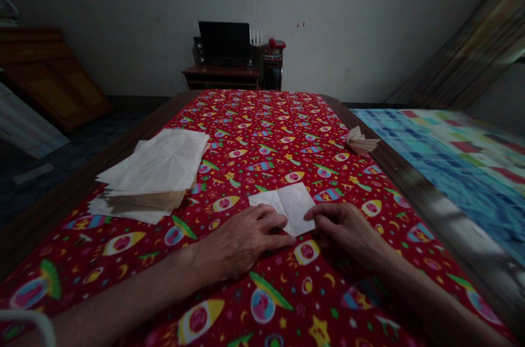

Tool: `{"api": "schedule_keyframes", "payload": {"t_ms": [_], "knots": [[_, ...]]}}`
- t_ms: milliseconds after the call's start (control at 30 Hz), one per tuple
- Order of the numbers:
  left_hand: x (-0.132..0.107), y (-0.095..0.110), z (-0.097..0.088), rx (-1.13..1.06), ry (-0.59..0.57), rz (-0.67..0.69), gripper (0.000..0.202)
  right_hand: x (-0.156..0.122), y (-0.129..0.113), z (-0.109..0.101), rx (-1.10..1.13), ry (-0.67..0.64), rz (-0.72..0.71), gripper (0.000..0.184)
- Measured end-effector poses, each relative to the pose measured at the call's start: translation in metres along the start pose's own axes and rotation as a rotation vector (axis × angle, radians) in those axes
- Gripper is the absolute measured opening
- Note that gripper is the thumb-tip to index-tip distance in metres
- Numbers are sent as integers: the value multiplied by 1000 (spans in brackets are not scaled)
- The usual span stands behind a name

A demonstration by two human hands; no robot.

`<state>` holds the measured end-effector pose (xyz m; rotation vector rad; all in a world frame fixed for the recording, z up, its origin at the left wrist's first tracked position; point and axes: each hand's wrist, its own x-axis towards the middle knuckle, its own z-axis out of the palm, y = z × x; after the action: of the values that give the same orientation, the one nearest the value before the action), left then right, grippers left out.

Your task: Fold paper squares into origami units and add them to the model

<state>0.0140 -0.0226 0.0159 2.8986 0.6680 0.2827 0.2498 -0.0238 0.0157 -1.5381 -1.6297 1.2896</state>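
A creased white paper sheet (287,207) lies on the red rocket-print tablecloth (254,134), its lower edge under my hands. My left hand (241,240) rests palm down, with its fingers over the sheet's lower left edge. My right hand (342,232) is at the sheet's right side, with its curled fingers at the lower right edge. To the left stands a thick stack of paper sheets (151,172). A small folded paper piece (361,142) sits near the table's right edge.
A dark wooden table edge (404,183) runs along the right side, beyond it a blue patterned quilt (455,166). A low desk (221,78) with a dark monitor (224,43) and speaker stands against the far wall. A wooden board (53,76) leans at the left.
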Motion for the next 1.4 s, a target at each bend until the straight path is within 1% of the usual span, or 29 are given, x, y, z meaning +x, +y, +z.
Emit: {"api": "schedule_keyframes", "payload": {"t_ms": [133,267,333,400,467,533,567,633,667,700,767,833,900,933,1033,1133,1267,1400], "knots": [[-1,-6,-3,44,35,6,36,-2,-2,1,81,2,58,22],[3,-19,-11,285,71,117,25,-4,-1,7,207,35,107,23],[8,-28,-14,403,76,163,22,-4,1,12,273,64,97,26],[14,-37,-15,470,78,179,21,-4,3,17,320,57,77,33],[17,-45,-15,472,92,155,21,-5,4,21,339,2,69,46],[16,-48,-13,403,111,103,21,-8,4,23,338,-83,75,58],[14,-48,-11,343,119,80,22,-10,4,23,319,-144,82,61],[7,-44,-7,205,122,56,25,-14,3,20,203,-258,70,56],[3,-41,-5,140,116,56,27,-16,2,17,91,-286,35,52],[0,-37,-3,93,106,59,30,-18,2,13,-58,-270,-37,45],[-7,-31,2,51,108,53,34,-18,1,5,-364,-131,-297,35],[-10,-27,5,42,129,48,35,-16,0,-2,-636,-10,-590,29],[-11,-26,8,37,149,43,35,-13,-1,-7,-852,28,-803,26],[-11,-26,9,33,153,38,35,-12,-2,-8,-929,27,-866,24],[-12,-26,10,15,155,16,36,-8,0,-10,-1033,23,-934,24],[-12,-26,11,-4,162,-5,36,-2,5,-12,-1040,1,-959,25],[-13,-23,11,3,161,-16,38,11,10,-12,-893,-121,-1007,19],[-12,-22,9,59,151,32,38,21,11,-11,-692,-148,-1016,15]]}}
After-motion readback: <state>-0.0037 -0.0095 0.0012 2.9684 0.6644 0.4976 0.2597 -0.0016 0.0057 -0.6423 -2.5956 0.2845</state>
